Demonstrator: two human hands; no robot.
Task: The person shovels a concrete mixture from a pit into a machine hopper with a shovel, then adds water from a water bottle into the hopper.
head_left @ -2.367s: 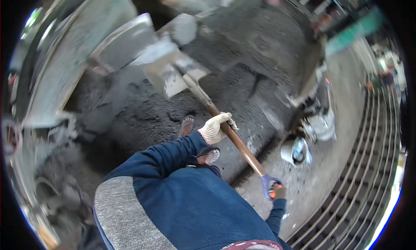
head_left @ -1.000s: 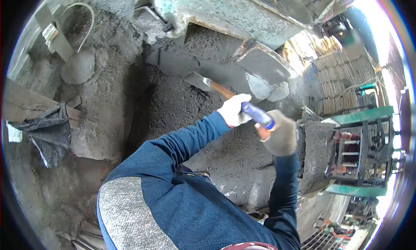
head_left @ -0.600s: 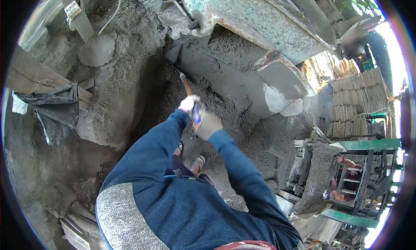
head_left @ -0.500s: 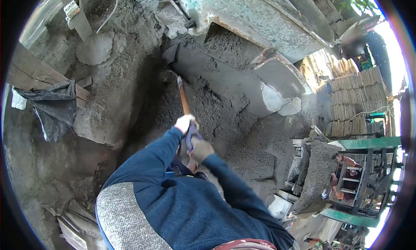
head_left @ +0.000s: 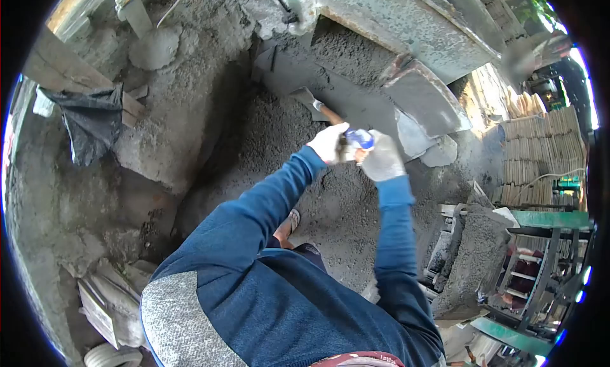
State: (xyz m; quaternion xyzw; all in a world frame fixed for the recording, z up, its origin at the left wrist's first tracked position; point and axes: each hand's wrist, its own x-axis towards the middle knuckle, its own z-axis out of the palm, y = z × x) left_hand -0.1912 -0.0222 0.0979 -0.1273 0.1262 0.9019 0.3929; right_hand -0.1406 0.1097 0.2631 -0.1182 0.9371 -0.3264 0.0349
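A shovel [head_left: 330, 115] with a wooden shaft reaches up and left from my gloved hands. Its metal blade lies over the dark grey, crumbly material [head_left: 273, 129] beside a smooth grey sloping surface. My left hand [head_left: 328, 143], in a white glove, is closed round the shaft. Close to its right, my right hand [head_left: 382, 157] wears a pale glove and is closed at the shovel's blue and white handle end. Part of the handle is hidden by my fingers.
A mottled green metal structure [head_left: 394, 24] spans the top. A black plastic sheet [head_left: 95, 122] hangs at the left. Stacked flat sheets [head_left: 543, 148] stand at the right, above a green-framed machine [head_left: 549, 219] by a heap of grey material [head_left: 473, 256]. A sandalled foot [head_left: 292, 222] shows below my hands.
Both hands have moved up and right with the shovel. The shovel's blade now shows above the material, and its shaft is tilted further left. My arms are more extended.
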